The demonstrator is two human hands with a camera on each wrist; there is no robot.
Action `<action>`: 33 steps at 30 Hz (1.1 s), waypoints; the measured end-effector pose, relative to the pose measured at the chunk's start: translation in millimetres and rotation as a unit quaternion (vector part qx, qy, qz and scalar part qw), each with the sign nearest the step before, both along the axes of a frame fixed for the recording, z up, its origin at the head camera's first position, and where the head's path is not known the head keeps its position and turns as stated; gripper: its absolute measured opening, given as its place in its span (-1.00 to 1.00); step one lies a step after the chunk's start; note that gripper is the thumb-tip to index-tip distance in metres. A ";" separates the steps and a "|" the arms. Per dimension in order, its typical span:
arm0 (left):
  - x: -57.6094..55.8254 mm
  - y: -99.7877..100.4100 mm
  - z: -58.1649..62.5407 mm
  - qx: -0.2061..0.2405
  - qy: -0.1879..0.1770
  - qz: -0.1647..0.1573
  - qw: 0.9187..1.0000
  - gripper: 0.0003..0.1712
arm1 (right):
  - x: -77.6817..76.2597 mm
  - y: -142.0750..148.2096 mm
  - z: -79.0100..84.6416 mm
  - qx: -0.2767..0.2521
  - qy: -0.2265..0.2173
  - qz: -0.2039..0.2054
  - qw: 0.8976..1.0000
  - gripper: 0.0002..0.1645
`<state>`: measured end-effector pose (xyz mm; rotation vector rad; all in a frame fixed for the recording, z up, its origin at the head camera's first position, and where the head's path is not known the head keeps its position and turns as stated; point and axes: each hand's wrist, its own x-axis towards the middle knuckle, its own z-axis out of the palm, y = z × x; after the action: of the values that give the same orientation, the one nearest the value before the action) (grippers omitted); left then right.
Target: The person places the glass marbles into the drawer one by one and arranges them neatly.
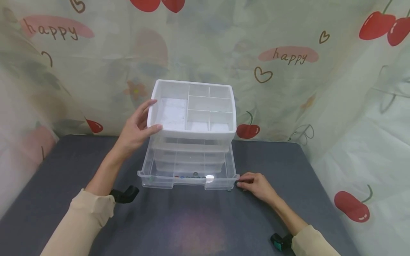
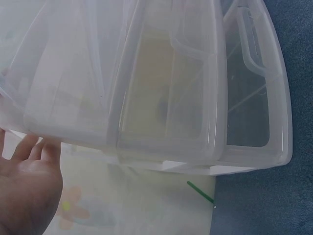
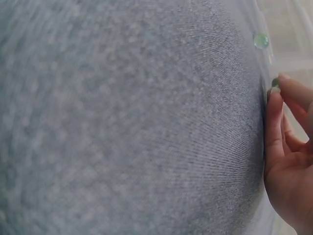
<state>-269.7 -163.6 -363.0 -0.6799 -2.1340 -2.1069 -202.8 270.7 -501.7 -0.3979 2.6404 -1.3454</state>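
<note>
A white plastic drawer organizer has a compartment tray on top, and its clear bottom drawer is pulled out towards me. Several small marbles lie inside that drawer. My left hand grips the left side of the organizer's top, thumb over the front of the rim. In the left wrist view, its fingers touch the organizer's edge. Beside the drawer's front right corner, my right hand pinches a green marble between thumb and fingertips. Another green marble lies close to the drawer.
The organizer stands on a dark grey tabletop. Behind it hangs a patterned curtain with cherries and lettering. A thin wire shows at the table's back right corner. Dark wrist devices sit at both cuffs.
</note>
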 end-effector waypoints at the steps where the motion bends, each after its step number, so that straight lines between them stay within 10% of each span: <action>1: -0.3 -0.1 -0.7 0.000 0.000 -0.001 1.000 -0.16 | 0.5 0.1 0.3 -0.007 -0.003 0.000 1.000 -0.79; 33: 0.3 -0.5 -0.6 -0.003 0.003 0.001 1.000 -0.16 | 10.8 6.2 35.9 -0.102 -0.056 -0.020 0.993 -0.67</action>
<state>-269.5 -164.1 -363.6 -0.6827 -2.1388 -2.0958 -192.0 276.8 -465.7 -0.2870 2.4422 -1.6071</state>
